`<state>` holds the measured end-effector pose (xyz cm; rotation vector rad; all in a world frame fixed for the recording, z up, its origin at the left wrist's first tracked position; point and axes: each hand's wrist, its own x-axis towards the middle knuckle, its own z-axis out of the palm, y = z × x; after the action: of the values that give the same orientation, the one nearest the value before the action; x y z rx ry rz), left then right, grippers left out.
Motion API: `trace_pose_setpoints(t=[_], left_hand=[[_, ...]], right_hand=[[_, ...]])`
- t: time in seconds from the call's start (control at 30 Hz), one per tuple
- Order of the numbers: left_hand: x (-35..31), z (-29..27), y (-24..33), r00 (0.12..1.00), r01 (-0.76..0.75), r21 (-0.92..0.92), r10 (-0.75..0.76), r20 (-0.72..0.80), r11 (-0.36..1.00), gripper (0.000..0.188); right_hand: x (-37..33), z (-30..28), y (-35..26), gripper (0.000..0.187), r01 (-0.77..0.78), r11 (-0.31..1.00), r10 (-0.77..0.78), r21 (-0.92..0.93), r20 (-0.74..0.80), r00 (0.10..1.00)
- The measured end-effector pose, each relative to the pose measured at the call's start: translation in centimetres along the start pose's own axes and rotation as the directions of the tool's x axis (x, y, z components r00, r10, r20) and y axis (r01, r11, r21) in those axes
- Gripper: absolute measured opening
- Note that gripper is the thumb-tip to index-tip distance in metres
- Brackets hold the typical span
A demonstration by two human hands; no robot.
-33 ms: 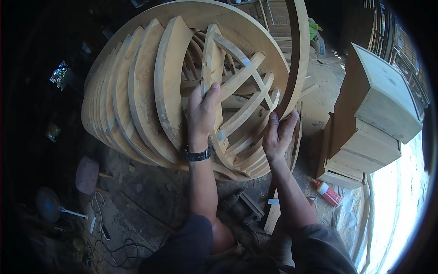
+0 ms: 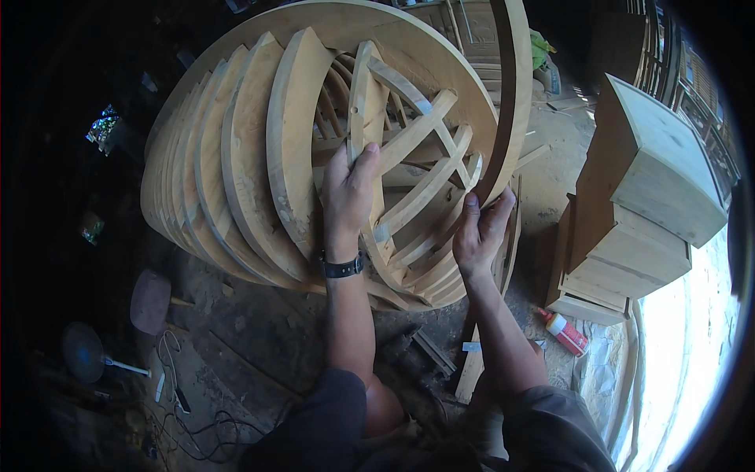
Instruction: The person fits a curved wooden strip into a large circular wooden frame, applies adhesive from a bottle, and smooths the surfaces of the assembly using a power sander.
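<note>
1. A ribbed wooden frame [image 2: 289,149] sits directly ahead.
2. The hands are apart: the left hand [image 2: 348,189] grips an upright rib [image 2: 359,102]; the right hand [image 2: 481,234] clasps the lower end of a curved wooden strip [image 2: 515,102].
3. A red-and-white squeeze bottle [image 2: 566,334], contents hidden, lies near a wooden cabinet [image 2: 633,256].
4. A mallet [image 2: 151,303] and cords [image 2: 206,455] lie on the dusty floor [image 2: 271,342].
5. The room [image 2: 47,236] is dark at left.

The frame [image 2: 292,141] is pale tan, the bottle [image 2: 568,336] right of it red and white, the strap [image 2: 341,270] before it black.
</note>
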<state>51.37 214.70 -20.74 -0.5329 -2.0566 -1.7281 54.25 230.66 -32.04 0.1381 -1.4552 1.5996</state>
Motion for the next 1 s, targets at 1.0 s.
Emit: trace_pose_setpoints(t=[1.0], left_hand=[[-0.4,0.7,1.2,0.993,-0.068,0.177,0.083,-0.084,0.982,0.036]], right_hand=[[-0.3,0.2,1.2,0.035,0.060,0.983,-0.058,-0.171,0.016,0.998]])
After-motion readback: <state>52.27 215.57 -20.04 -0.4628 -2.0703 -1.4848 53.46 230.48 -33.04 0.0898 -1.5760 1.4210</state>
